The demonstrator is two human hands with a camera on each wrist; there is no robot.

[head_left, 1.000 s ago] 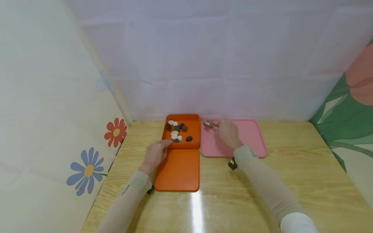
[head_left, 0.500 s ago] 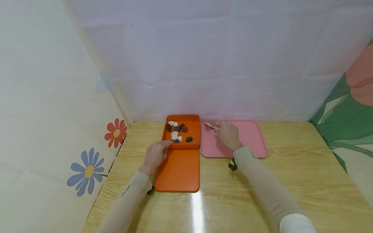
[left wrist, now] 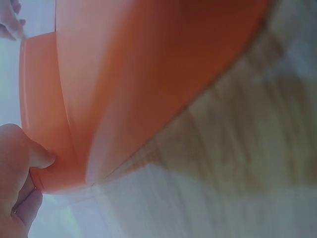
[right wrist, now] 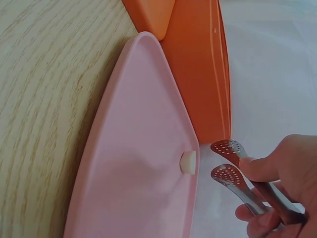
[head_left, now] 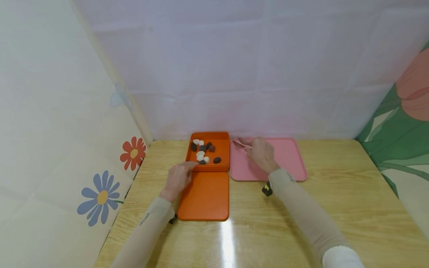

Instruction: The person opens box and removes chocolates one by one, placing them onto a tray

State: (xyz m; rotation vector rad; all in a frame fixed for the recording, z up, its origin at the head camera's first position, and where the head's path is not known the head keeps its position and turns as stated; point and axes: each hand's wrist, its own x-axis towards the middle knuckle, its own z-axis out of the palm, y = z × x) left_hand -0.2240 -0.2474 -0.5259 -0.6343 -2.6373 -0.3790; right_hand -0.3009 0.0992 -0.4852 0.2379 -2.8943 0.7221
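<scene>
My left hand [head_left: 177, 180] holds the near left corner of an orange box [head_left: 214, 168], its thumb pressed on the wall in the left wrist view. Several white and dark pebble-like pieces [head_left: 200, 154] lie inside the box. In my right hand [head_left: 263, 153] is a pair of metal tongs [right wrist: 229, 174] with perforated, rounded tips. The tips stand apart with nothing between them, over the far left corner of a pink tray [head_left: 285, 160]. One small white piece [right wrist: 188, 162] rests against the tray's rim, close to the tongs in the right wrist view.
A flat orange lid or tray [head_left: 204, 197] lies in front of the box. The pink tray sits right beside the box on a wooden table [head_left: 261, 230]. A pale cloth wall [head_left: 207, 74] rises behind, with flower-printed sheets [head_left: 104, 197] at the sides.
The tongs' tips have drawn closer together and then spread again, near the tray's far left corner. My left hand stays at the box corner.
</scene>
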